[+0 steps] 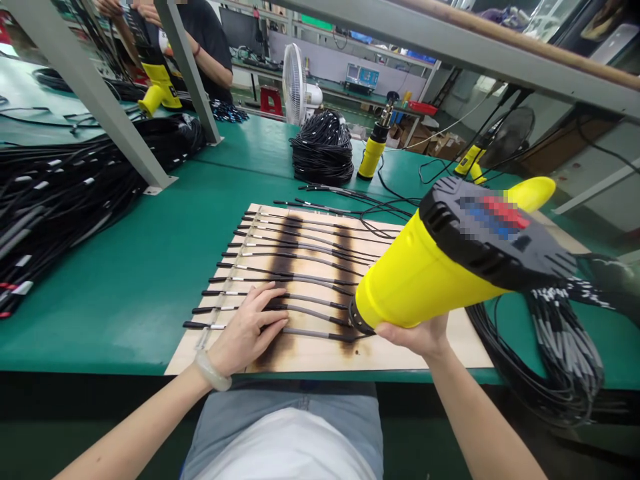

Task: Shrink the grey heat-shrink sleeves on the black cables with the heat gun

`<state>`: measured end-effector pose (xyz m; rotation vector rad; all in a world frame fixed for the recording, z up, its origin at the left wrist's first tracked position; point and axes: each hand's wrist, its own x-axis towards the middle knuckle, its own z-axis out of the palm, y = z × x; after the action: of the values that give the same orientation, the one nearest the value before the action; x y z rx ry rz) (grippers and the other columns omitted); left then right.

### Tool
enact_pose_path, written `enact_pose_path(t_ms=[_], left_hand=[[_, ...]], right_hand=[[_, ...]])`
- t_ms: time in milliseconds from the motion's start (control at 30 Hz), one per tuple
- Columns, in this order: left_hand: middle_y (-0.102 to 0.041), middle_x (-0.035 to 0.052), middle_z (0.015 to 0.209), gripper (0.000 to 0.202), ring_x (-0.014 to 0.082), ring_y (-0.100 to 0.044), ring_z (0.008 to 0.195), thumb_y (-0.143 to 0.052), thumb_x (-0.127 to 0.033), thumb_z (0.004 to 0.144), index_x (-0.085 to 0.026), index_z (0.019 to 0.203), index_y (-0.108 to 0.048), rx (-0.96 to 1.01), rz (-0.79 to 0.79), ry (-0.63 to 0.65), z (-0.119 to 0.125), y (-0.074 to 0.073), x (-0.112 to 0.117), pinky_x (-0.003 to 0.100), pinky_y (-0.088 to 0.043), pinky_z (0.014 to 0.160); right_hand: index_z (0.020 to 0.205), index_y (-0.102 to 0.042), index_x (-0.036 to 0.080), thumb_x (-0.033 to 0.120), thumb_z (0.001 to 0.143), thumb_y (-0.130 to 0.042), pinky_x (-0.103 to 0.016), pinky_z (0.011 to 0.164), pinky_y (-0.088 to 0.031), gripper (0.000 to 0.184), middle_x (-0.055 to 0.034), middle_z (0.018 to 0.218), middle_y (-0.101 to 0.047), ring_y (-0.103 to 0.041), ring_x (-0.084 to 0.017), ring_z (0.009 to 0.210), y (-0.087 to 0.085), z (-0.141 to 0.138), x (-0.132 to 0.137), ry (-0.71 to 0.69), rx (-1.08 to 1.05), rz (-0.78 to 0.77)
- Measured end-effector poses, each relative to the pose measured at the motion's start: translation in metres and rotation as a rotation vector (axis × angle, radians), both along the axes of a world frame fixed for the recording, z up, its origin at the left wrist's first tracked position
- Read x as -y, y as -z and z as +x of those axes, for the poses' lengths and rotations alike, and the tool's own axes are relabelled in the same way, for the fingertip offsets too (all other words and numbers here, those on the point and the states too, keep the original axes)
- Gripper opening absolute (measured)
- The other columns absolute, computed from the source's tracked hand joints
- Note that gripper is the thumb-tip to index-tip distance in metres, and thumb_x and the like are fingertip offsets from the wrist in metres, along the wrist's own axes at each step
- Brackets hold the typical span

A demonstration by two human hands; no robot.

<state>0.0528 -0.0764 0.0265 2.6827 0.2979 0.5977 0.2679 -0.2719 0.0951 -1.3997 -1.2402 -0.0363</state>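
Observation:
A scorched wooden board (310, 353) lies on the green bench in front of me, with several thin black cables (280, 257) laid across it in a row. My left hand (247, 330) rests flat on the nearest cables, fingers spread. A yellow and black heat gun (450, 257) is gripped from below by my right hand (417, 335), its nozzle pointing left and down at the nearest cable ends on the right burn stripe.
A large heap of black cables (65, 187) fills the left of the bench, a coil (323, 147) sits behind the board, and another bundle (560, 347) hangs at the right. Grey frame legs (95, 93) stand at left. A second heat gun (373, 150) stands upright; a person (200, 40) works at far left.

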Motion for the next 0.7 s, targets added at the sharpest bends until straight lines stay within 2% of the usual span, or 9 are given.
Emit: enact_pose_path(t_ms=[100,200,300,367,433,567,700], left_hand=[[-0.054,0.0086,0.124,0.024,0.0275,-0.036,0.126,-0.047,-0.027,0.089,-0.023,0.089,-0.071,-0.036,-0.003,0.015,0.002,0.001,0.001,0.048,-0.036,0.104],[-0.052,0.0086,0.125,0.025,0.0284,-0.034,0.128,-0.047,-0.028,0.089,-0.023,0.091,-0.071,-0.084,-0.003,0.035,0.008,0.003,0.002,0.049,-0.034,0.105],[-0.050,0.0091,0.129,0.027,0.0307,-0.032,0.129,-0.045,-0.029,0.089,-0.024,0.095,-0.071,-0.155,0.010,0.054,0.019,0.005,0.003,0.054,-0.031,0.105],[-0.047,0.0091,0.132,0.028,0.0320,-0.031,0.130,-0.044,-0.030,0.090,-0.026,0.096,-0.070,-0.197,0.030,0.058,0.025,0.005,0.003,0.059,-0.026,0.106],[-0.045,0.0087,0.135,0.028,0.0325,-0.030,0.131,-0.043,-0.031,0.090,-0.027,0.097,-0.070,-0.217,0.051,0.060,0.026,0.003,0.003,0.061,-0.023,0.106],[-0.045,0.0080,0.136,0.027,0.0307,-0.030,0.131,-0.044,-0.030,0.090,-0.026,0.097,-0.070,-0.171,0.041,0.049,0.013,-0.001,0.003,0.057,-0.027,0.106],[-0.050,0.0069,0.132,0.025,0.0304,-0.035,0.128,-0.047,-0.031,0.089,-0.026,0.091,-0.071,-0.070,0.014,0.008,-0.004,0.000,0.003,0.052,-0.032,0.105]], right_hand=[[0.092,-0.061,0.025,0.037,0.060,-0.080,-0.034,0.065,-0.060,0.040,-0.0019,0.081,-0.069,-0.067,-0.023,0.073,0.000,0.001,-0.001,-0.052,-0.052,0.022],[0.092,-0.060,0.024,0.039,0.058,-0.081,-0.039,0.070,-0.059,0.042,-0.0033,0.082,-0.068,-0.067,-0.025,0.076,0.002,0.002,-0.002,-0.017,-0.118,0.051],[0.093,-0.060,0.025,0.045,0.057,-0.081,-0.042,0.073,-0.058,0.045,-0.0033,0.085,-0.067,-0.066,-0.026,0.081,0.003,0.001,-0.002,0.028,-0.107,0.043],[0.093,-0.060,0.027,0.048,0.058,-0.080,-0.040,0.070,-0.058,0.045,-0.0021,0.085,-0.067,-0.065,-0.026,0.081,0.001,-0.003,-0.001,0.026,-0.077,0.044],[0.092,-0.060,0.029,0.047,0.059,-0.080,-0.036,0.064,-0.059,0.043,-0.0003,0.082,-0.067,-0.065,-0.024,0.075,-0.001,-0.007,0.001,-0.032,-0.037,0.043],[0.090,-0.060,0.028,0.038,0.062,-0.080,-0.031,0.057,-0.059,0.036,0.0013,0.076,-0.067,-0.065,-0.021,0.064,-0.005,-0.012,0.006,-0.142,-0.060,0.028],[0.091,-0.059,0.027,0.037,0.060,-0.081,-0.030,0.055,-0.059,0.040,0.0011,0.076,-0.067,-0.065,-0.020,0.064,-0.008,-0.016,0.007,-0.079,-0.119,0.094]])
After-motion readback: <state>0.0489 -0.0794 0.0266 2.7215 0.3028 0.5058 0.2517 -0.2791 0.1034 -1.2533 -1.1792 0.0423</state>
